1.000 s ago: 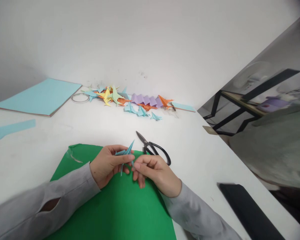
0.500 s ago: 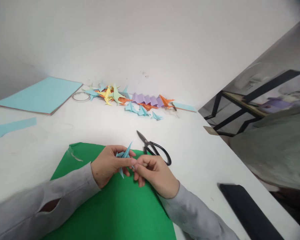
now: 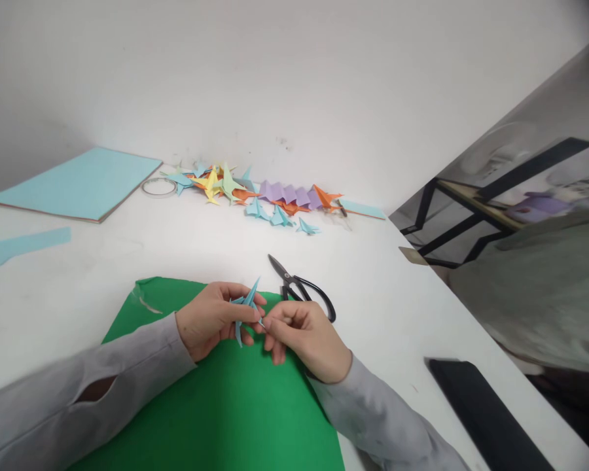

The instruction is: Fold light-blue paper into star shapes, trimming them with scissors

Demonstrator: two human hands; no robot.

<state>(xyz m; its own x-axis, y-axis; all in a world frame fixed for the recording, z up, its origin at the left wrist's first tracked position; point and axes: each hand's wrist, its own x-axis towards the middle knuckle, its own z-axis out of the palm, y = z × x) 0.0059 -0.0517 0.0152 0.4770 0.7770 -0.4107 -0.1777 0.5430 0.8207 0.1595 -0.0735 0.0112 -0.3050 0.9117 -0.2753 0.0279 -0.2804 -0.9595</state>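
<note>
Between thumb and fingers, my left hand (image 3: 214,320) grips a light blue origami crane (image 3: 248,299), one long point of it aimed upward and another hanging below. Thumb and forefinger of my right hand (image 3: 307,337) pinch the crane's narrow tip on the right side. Both hands hover over a green sheet (image 3: 216,405). Just beyond my right hand lie black-handled scissors (image 3: 302,288), their handles partly covered by the hand.
Along the wall sit folded cranes (image 3: 216,183) in several colours and a purple pleated paper (image 3: 290,195). Blue card sheets (image 3: 88,183) and a tape roll (image 3: 160,187) lie back left, a blue strip (image 3: 29,244) nearer. A black flat object (image 3: 485,412) rests at right.
Both hands have barely moved. The right fingertips have drawn slightly away from the left thumb, so more of the crane's pinched tip shows.
</note>
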